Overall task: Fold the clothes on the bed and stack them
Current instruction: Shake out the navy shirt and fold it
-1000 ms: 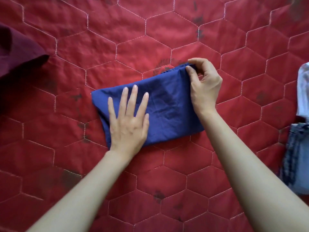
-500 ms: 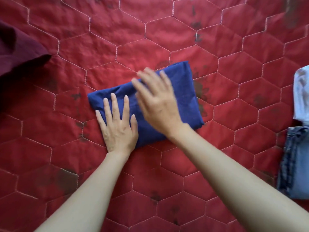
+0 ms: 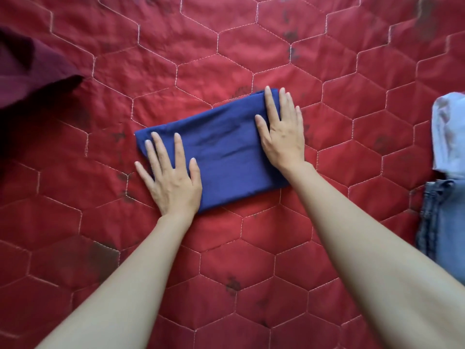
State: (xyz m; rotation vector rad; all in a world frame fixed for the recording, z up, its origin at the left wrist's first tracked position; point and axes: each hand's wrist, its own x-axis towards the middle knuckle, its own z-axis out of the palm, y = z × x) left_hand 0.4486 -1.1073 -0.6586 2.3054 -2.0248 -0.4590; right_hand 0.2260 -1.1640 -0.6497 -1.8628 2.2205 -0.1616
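Pressing flat on a folded dark blue cloth garment [image 3: 226,149], both hands lie palm down with fingers straight and slightly spread; neither grip is curled round anything. The left hand [image 3: 173,182] covers the garment's near-left corner, its outer fingers and the heel of the palm reaching past the fabric onto the bed. The right hand [image 3: 283,132] rests on the garment's right end, fingertips reaching its far edge, the wrist crossing the near-right side. Bare forearms run from both hands to the bottom of the view.

That blue garment is a compact, roughly rectangular bundle lying at a slant, its left end nearer the person and its right end farther away, in the middle of the red quilted bedspread with pale hexagon stitching [image 3: 226,260]. Soft creases run along its length between the two hands.

At the left edge of the view, well apart from the blue bundle, lies a dark maroon cloth [image 3: 27,69], partly cut off. At the right edge, a pale blue-white fabric piece [image 3: 449,134] lies just above a faded blue denim garment [image 3: 442,222]; both are partly out of view, and whether they touch cannot be told.
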